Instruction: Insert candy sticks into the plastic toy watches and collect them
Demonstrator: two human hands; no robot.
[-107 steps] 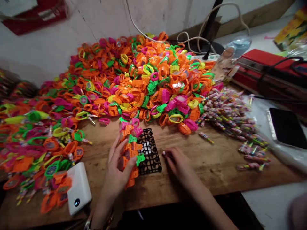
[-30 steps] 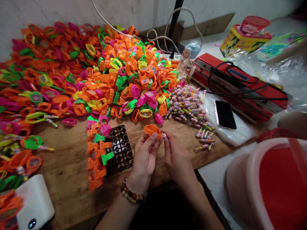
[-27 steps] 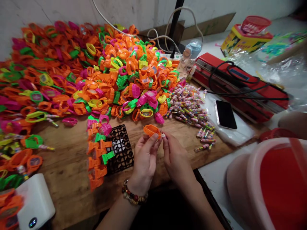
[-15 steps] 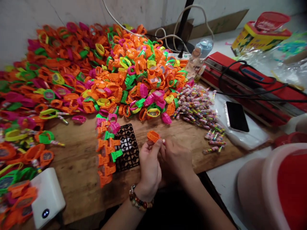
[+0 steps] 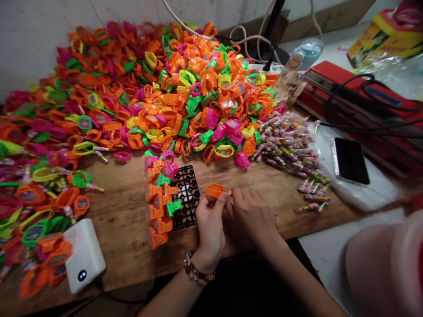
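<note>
An orange toy watch [image 5: 215, 190] is pinched in my left hand [image 5: 211, 222], between thumb and fingers. My right hand [image 5: 253, 213] is closed right beside it, fingertips meeting my left thumb. A tiny whitish tip [image 5: 229, 193] shows between the two hands; the rest of that piece is hidden by my fingers. Just left of my left hand lies a black plastic grid [image 5: 187, 210]. Toy watches [image 5: 160, 204] in orange, green and pink stand in rows along the grid's left side.
A big heap of toy watches [image 5: 158, 103] fills the back of the wooden table [image 5: 122, 246]. Wrapped candy rolls [image 5: 291, 138] lie piled at right, near a phone [image 5: 350, 160] and a red machine [image 5: 360, 101]. A white power bank [image 5: 85, 255] sits front left; a bucket [image 5: 376, 259] stands right.
The whole view has shifted, so the table's contents appear further right. Both hands stay together at the orange toy watch, with little change in grip.
</note>
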